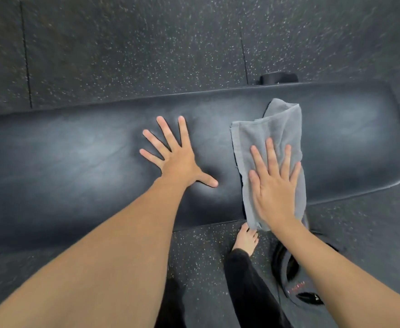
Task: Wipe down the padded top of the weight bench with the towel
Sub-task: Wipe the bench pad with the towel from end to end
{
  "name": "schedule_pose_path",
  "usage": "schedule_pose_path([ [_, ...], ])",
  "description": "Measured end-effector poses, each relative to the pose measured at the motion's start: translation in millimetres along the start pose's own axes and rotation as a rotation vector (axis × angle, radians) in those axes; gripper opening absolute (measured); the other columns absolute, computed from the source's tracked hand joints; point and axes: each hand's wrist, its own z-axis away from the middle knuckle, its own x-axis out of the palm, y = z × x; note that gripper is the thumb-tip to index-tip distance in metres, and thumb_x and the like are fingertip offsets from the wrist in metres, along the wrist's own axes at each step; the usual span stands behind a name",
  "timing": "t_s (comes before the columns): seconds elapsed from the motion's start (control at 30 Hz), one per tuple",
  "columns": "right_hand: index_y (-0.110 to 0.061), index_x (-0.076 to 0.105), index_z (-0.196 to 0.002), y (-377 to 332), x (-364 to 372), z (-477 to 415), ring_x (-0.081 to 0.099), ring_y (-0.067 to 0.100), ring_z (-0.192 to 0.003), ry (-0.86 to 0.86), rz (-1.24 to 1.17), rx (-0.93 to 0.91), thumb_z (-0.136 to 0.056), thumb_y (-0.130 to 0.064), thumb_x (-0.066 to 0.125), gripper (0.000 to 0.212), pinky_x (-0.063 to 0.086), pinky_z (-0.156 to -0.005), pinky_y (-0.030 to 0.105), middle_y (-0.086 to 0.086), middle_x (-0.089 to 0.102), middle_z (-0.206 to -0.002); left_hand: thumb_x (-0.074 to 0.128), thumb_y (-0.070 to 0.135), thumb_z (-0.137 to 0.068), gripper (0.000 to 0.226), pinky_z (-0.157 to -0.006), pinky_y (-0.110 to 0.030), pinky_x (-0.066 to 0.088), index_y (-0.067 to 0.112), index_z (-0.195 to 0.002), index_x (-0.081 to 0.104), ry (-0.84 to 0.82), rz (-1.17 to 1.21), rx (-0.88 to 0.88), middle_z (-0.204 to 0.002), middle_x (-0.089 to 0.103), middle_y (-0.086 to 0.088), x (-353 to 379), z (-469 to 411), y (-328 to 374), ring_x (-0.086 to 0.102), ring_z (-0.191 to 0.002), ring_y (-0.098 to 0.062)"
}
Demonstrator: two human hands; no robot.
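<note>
The black padded bench top (87, 162) runs across the view from left to right. A folded grey towel (274, 129) lies across the pad right of centre, its near end hanging over the front edge. My right hand (273, 183) presses flat on the towel's near half, fingers straight and slightly apart. My left hand (177, 155) rests flat on the bare pad just left of the towel, fingers spread wide, holding nothing.
Speckled dark rubber floor (147, 43) surrounds the bench. A black bench foot (279, 78) shows past the far edge. My bare foot (246, 240) stands by the near edge, and a black weight plate (288, 266) lies on the floor under my right forearm.
</note>
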Motion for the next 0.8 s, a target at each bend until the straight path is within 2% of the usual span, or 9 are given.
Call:
schedule_pose_path([
  [0.1,-0.035,0.021,-0.161,-27,-1,-34,-0.002,0.034,-0.157,0.045,-0.015,-0.039,-0.107,-0.043,0.026,0.054,0.005,-0.124,0.062,-0.004,0.008,-0.171,0.089,0.071,-0.03,0.181,-0.101,-0.078,-0.016,0.026,-0.141,-0.047,0.003,-0.044,-0.006,-0.14,-0.058,-0.02,1,-1,3,-0.046,-0.129,-0.056],
  [0.27,-0.033,0.032,-0.158,-76,-6,-118,0.01,0.036,-0.156,0.091,-0.047,-0.309,-0.107,-0.043,0.031,0.052,0.012,-0.121,0.064,-0.002,0.02,-0.169,0.087,0.074,-0.03,0.181,-0.105,-0.078,-0.01,0.025,-0.14,-0.047,-0.009,-0.087,-0.059,-0.142,-0.056,-0.02,2,-1,6,-0.043,-0.132,-0.056],
  [0.33,-0.033,0.04,-0.155,-37,-4,-124,0.019,0.037,-0.154,0.092,-0.05,-0.331,-0.106,-0.042,0.036,0.05,0.015,-0.121,0.062,-0.002,0.028,-0.167,0.087,0.075,-0.03,0.18,-0.107,-0.078,-0.009,0.025,-0.142,-0.046,-0.044,-0.122,-0.044,-0.144,-0.055,-0.019,23,2,36,-0.042,-0.133,-0.056],
  [0.37,-0.033,0.043,-0.153,-36,-4,-126,0.022,0.036,-0.153,0.114,-0.047,-0.372,-0.105,-0.042,0.038,0.049,0.015,-0.121,0.061,-0.002,0.031,-0.165,0.087,0.074,-0.03,0.18,-0.107,-0.078,-0.009,0.026,-0.142,-0.046,-0.029,-0.121,-0.057,-0.144,-0.055,-0.019,20,4,28,-0.041,-0.134,-0.055],
  [0.43,-0.033,0.042,-0.153,-9,-11,-133,0.023,0.035,-0.153,0.118,-0.049,-0.327,-0.104,-0.043,0.037,0.05,0.014,-0.123,0.058,-0.003,0.033,-0.165,0.088,0.072,-0.029,0.181,-0.107,-0.077,-0.009,0.027,-0.142,-0.046,-0.027,-0.134,-0.084,-0.144,-0.055,-0.018,19,7,25,-0.04,-0.135,-0.055],
  [0.53,-0.033,0.035,-0.157,33,-33,-165,0.017,0.034,-0.155,0.081,-0.063,-0.148,-0.104,-0.044,0.031,0.054,0.009,-0.124,0.058,-0.002,0.029,-0.166,0.089,0.071,-0.028,0.181,-0.107,-0.077,-0.008,0.027,-0.142,-0.045,0.004,-0.143,-0.1,-0.146,-0.053,-0.019,5,3,16,-0.038,-0.136,-0.055],
  [0.6,-0.034,0.029,-0.159,59,-41,-171,0.014,0.033,-0.156,0.046,-0.041,-0.135,-0.104,-0.045,0.027,0.056,0.008,-0.124,0.059,-0.003,0.024,-0.168,0.09,0.07,-0.029,0.181,-0.108,-0.077,-0.008,0.028,-0.143,-0.044,0.018,-0.15,-0.1,-0.147,-0.052,-0.018,-1,0,15,-0.038,-0.136,-0.055],
  [0.67,-0.034,0.024,-0.16,70,-41,-155,0.009,0.033,-0.157,0.058,-0.017,-0.147,-0.105,-0.044,0.026,0.056,0.007,-0.123,0.06,-0.004,0.018,-0.17,0.09,0.069,-0.03,0.18,-0.108,-0.076,-0.008,0.029,-0.143,-0.044,0.017,-0.146,-0.098,-0.147,-0.052,-0.018,-1,1,15,-0.038,-0.136,-0.054],
  [0.8,-0.032,0.018,-0.162,63,-32,-99,0.004,0.034,-0.157,0.082,-0.014,-0.042,-0.106,-0.042,0.026,0.057,0.007,-0.123,0.061,-0.003,0.011,-0.171,0.09,0.069,-0.029,0.18,-0.109,-0.076,-0.008,0.029,-0.143,-0.044,0.024,-0.152,-0.102,-0.146,-0.053,-0.017,1,5,16,-0.038,-0.137,-0.053],
])
